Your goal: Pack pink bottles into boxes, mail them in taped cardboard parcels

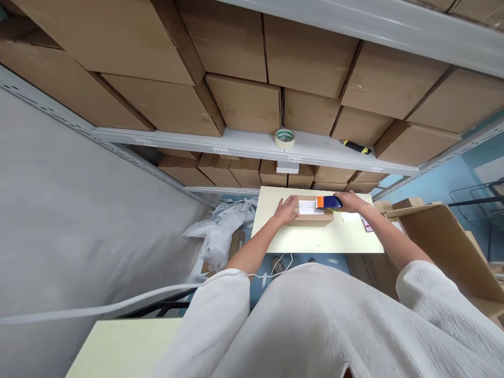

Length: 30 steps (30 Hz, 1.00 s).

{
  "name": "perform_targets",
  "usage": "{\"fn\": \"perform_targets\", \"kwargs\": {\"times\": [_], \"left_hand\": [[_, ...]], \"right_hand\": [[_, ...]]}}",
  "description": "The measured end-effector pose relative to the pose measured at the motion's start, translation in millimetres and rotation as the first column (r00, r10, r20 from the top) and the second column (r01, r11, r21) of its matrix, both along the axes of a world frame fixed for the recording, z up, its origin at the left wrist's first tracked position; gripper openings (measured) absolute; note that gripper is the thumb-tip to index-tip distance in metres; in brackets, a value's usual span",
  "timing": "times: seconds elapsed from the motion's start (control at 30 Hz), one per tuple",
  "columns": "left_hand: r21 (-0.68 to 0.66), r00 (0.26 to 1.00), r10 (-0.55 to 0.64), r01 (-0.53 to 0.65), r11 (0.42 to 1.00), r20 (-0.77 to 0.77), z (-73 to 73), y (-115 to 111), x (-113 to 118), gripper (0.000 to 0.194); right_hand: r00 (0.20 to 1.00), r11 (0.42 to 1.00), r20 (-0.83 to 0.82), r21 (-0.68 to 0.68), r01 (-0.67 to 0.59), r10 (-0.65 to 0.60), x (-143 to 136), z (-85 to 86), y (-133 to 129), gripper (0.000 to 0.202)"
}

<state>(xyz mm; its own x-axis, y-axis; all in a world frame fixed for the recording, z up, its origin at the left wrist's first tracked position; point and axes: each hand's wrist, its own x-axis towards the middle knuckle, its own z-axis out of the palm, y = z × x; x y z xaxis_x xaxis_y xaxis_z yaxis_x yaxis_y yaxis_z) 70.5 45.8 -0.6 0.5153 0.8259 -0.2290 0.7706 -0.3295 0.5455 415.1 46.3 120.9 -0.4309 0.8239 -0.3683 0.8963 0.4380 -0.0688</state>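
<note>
A small cardboard box [311, 222] lies on the pale yellow tabletop [283, 242], with white labels or paper [307, 207] along its top. My left hand [286, 210] holds the box by its left end, fingers somewhat spread against it. Over the right part of the box, my right hand [348, 201] is closed around a tape dispenser [332, 202] with a dark blue body and an orange head. The orange head rests at or just above the white paper; contact cannot be made out. A phone-like object [367, 226] lies under my right forearm, partly hidden.
Shelves full of cardboard boxes [244, 102] rise ahead. A tape roll [284, 138] and a utility knife [356, 147] sit on the shelf edge. White plastic wrapping [220, 231] is heaped at left. A large open carton [444, 247] stands right. A white cable [129, 306] crosses my left arm.
</note>
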Motion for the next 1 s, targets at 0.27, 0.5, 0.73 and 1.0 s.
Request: {"fn": "perform_targets", "kwargs": {"times": [0.27, 0.5, 0.73, 1.0], "left_hand": [[-0.004, 1.0, -0.016, 0.016, 1.0, 0.009, -0.5, 3.4, -0.1, 0.095], [-0.016, 0.997, 0.0, -0.001, 1.0, -0.072, 0.4, 6.9, 4.4, 0.094], [-0.037, 0.995, 0.017, -0.021, 0.999, -0.103, 5.6, 6.3, 9.5, 0.095], [-0.043, 0.995, 0.023, -0.027, 0.999, -0.095, 8.5, 7.7, 11.2, 0.095]], "right_hand": [[0.995, 0.996, 0.046, -0.009, 0.092, -0.091, 102.3, -24.7, -29.2, 0.028], [0.992, 0.993, 0.043, -0.014, 0.121, -0.12, 159.8, -44.2, -27.1, 0.031], [0.993, 0.998, 0.117, -0.043, 0.041, -0.036, 148.4, -65.6, -12.2, 0.041], [0.989, 0.999, 0.144, -0.023, 0.045, -0.041, 79.8, -82.4, 6.9, 0.051]]}}
